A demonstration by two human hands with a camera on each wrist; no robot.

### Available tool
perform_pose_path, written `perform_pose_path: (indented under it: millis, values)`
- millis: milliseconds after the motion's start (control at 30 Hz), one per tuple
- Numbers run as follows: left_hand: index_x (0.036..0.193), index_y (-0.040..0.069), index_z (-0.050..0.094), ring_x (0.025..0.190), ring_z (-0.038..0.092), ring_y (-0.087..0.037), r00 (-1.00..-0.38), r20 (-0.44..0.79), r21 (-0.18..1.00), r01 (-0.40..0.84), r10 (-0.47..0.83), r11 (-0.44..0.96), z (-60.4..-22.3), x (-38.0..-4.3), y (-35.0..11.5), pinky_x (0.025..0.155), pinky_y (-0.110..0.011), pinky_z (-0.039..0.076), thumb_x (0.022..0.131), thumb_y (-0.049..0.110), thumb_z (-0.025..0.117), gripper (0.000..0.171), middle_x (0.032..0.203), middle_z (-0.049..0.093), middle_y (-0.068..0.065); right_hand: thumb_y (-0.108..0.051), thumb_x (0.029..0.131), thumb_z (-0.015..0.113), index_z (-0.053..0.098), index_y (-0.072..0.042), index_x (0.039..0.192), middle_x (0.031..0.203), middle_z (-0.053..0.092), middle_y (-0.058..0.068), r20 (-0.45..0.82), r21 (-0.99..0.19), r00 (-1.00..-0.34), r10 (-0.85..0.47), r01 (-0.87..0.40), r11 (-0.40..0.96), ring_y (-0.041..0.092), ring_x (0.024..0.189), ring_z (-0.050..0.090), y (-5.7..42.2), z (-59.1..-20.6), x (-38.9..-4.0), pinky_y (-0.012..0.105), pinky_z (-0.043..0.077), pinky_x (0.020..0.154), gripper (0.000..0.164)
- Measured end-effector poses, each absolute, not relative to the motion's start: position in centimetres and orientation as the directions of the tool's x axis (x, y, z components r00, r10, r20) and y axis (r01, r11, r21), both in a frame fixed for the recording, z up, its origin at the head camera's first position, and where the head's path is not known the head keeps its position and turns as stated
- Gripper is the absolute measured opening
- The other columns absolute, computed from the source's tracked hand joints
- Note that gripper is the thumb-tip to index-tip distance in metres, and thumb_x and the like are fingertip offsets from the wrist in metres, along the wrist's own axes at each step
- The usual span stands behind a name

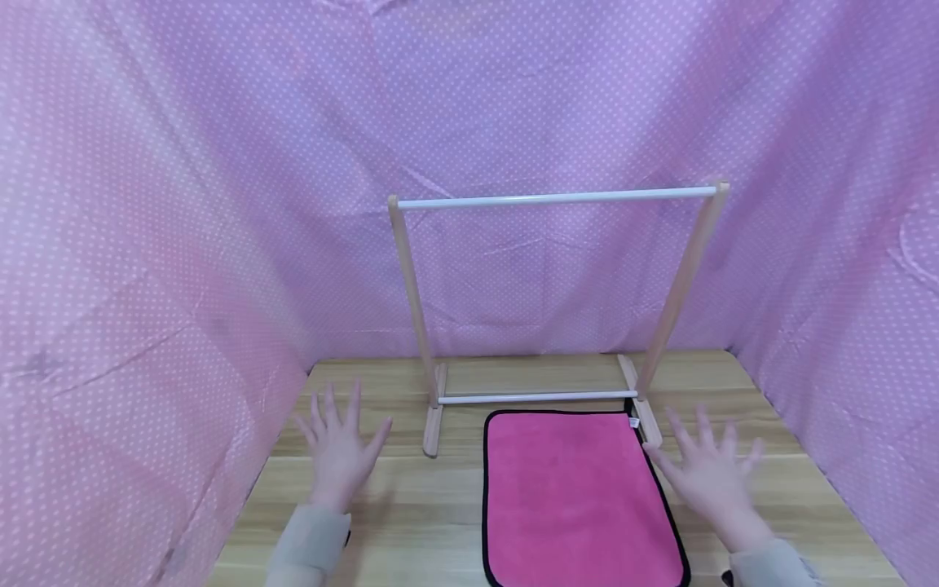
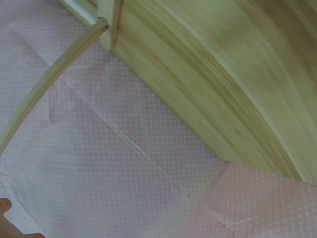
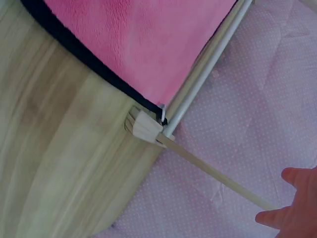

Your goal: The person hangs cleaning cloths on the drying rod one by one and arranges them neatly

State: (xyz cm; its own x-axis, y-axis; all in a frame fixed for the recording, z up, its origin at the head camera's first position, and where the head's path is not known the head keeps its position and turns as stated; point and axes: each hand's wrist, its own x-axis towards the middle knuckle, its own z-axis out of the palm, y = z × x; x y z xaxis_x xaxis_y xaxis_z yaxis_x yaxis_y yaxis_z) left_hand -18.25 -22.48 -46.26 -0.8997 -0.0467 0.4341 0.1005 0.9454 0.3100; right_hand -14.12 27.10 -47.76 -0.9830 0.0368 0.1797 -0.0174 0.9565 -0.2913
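Pink cloth [image 1: 575, 497] lies between left hand [image 1: 340, 461] and right hand [image 1: 710, 473], fingers spread apart. A tug could tip the rack [image 1: 681, 289] (1 cloth corner seems to touch it).

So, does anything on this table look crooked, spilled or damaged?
Nothing looks spilled or damaged. One slight oddity: the pink cloth lies flat but sits off-centre to the rack, towards the right, its far right corner crowding the rack's right foot.

I see creased polka-dot fabric [image 1: 543, 106] hanging beyond the left hand [image 1: 339, 456] and right hand [image 1: 707, 481], purplish there, paler pink outside the left hand; a wood-grain tabletop [image 1: 414, 509] spreads beneath both.
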Motion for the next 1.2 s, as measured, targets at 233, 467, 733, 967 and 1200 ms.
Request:
perform_pose_path:
  millis: [233,467,733,967,1200]
  values:
    - [0.146,0.004,0.028,0.135,0.010,-0.052,-0.853,0.517,0.514,0.238,-0.076,0.824,-44.8,-20.4,-21.4,0.108,-0.071,0.013,0.086,0.030,0.067,0.076,0.149,0.018,-0.030,-0.058,0.089,0.050,0.041,-0.014,0.140,0.139,0.033,0.033,0.255,-0.249,-0.967,0.007,-0.058,0.967,0.059,0.123,0.027,25.0,-49.9,-14.9,0.079,0.012,0.098,0.068]
    - [0.144,-0.001,0.030,0.135,0.024,-0.044,-0.845,0.525,0.700,0.359,-0.104,0.617,-44.2,-22.0,-20.8,0.111,-0.063,0.022,0.089,0.014,0.064,0.067,0.146,0.030,-0.027,-0.050,0.083,0.064,0.050,-0.010,0.135,0.137,0.039,0.031,0.310,-0.250,-0.950,-0.019,-0.101,0.963,0.055,0.118,0.039,22.6,-52.8,-15.0,0.072,0.034,0.091,0.066]
    - [0.146,0.004,0.027,0.139,0.024,-0.033,-0.903,0.407,0.864,0.334,-0.133,0.377,-42.3,-25.0,-19.9,0.119,-0.049,0.019,0.093,0.014,0.059,0.063,0.149,0.027,-0.018,-0.050,0.086,0.062,0.051,-0.006,0.135,0.139,0.036,0.033,0.197,-0.328,-0.979,-0.054,-0.118,0.937,0.058,0.121,0.035,20.7,-54.0,-15.4,0.075,0.034,0.091,0.067]
    - [0.146,0.005,0.026,0.136,0.029,-0.031,-0.917,0.372,0.912,0.332,-0.142,0.240,-40.7,-27.5,-18.9,0.117,-0.045,0.026,0.090,0.009,0.062,0.066,0.145,0.031,-0.019,-0.050,0.084,0.064,0.050,-0.007,0.135,0.137,0.038,0.035,0.155,-0.371,-0.983,-0.093,-0.146,0.917,0.058,0.120,0.037,19.1,-55.2,-15.1,0.075,0.037,0.087,0.069]
    - [0.146,0.006,0.025,0.137,0.027,-0.031,-0.925,0.373,0.911,0.350,-0.073,0.219,-38.4,-29.4,-18.1,0.116,-0.046,0.029,0.089,0.011,0.064,0.069,0.143,0.028,-0.020,-0.055,0.074,0.071,0.050,-0.011,0.137,0.140,0.036,0.031,0.165,-0.372,-0.971,-0.172,-0.223,0.901,0.057,0.123,0.033,18.0,-56.6,-15.7,0.077,0.033,0.091,0.080]
